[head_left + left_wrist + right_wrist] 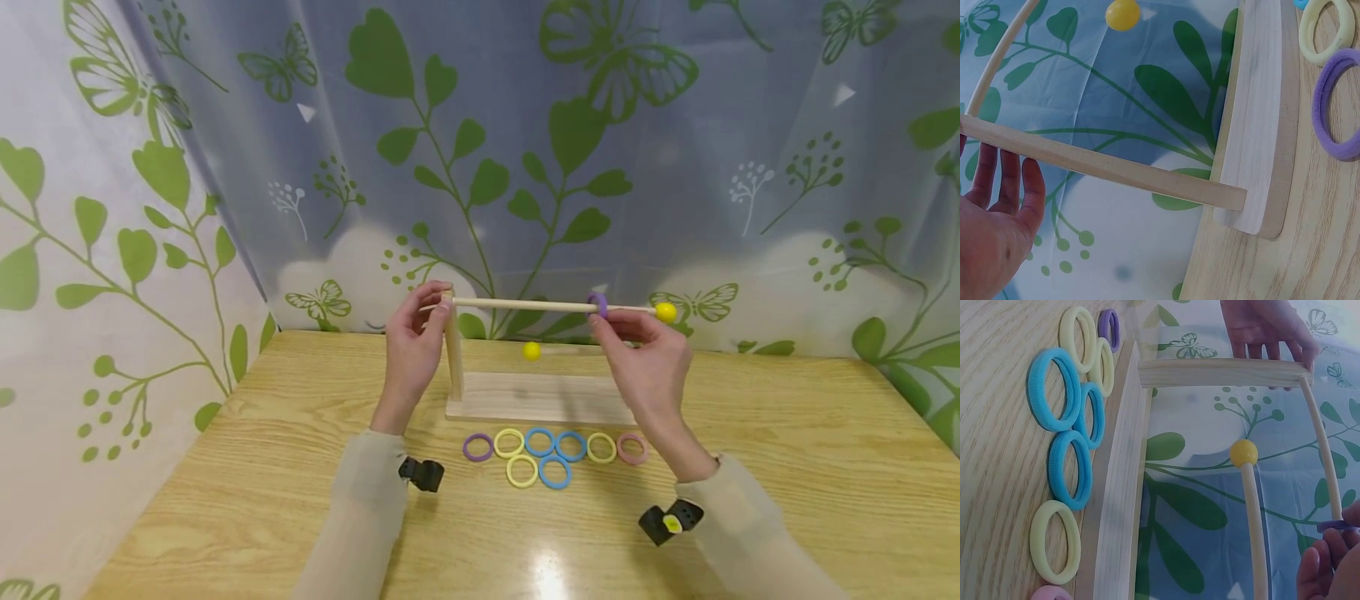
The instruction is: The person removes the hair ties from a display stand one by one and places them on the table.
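Observation:
A wooden rack has a flat base [540, 408], a left post [454, 362] and an upper rod [525, 305] tipped by a yellow ball [665, 312]. My left hand [415, 343] grips the top of that post, thumb in front and fingers behind. With its thumb and fingers my right hand [654, 364] pinches a purple hair tie [597, 296], which is around the upper rod near its ball end. Below runs a lower rod [1254, 531] with its own yellow ball [532, 351], pointing left. The rack's right side is hidden behind my right hand.
In front of the base, several hair ties lie flat on the wooden table [300, 467]: a purple one [477, 447], yellow ones [522, 471], blue ones [555, 472] and a pink one [632, 449]. A patterned curtain [480, 167] hangs behind the table.

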The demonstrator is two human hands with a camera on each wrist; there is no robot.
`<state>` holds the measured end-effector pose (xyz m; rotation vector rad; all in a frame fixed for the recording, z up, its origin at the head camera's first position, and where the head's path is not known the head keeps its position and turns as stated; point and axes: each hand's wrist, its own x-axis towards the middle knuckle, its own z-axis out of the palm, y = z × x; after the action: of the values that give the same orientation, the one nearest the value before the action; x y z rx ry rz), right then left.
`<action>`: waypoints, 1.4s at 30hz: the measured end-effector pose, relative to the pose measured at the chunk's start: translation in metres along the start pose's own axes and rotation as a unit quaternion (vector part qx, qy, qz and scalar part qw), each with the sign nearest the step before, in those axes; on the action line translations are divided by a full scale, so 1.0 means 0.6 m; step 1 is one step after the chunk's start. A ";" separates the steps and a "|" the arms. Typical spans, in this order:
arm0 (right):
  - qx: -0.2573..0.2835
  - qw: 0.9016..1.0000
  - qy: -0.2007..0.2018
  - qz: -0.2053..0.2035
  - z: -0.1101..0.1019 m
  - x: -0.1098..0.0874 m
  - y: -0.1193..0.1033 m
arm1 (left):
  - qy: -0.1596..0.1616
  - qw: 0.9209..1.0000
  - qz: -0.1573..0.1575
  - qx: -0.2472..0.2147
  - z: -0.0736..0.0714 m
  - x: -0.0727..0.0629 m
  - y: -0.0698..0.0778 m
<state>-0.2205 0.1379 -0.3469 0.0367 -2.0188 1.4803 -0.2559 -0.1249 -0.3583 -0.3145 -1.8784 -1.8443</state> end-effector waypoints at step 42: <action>-0.017 0.999 0.031 0.022 -0.041 0.008 0.009 | -0.004 1.000 0.002 -0.007 -0.001 -0.002 0.001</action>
<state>-0.2147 0.1627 -0.3448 -0.0679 -2.0057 1.4559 -0.2547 -0.1252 -0.3584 -0.3301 -1.8692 -1.8570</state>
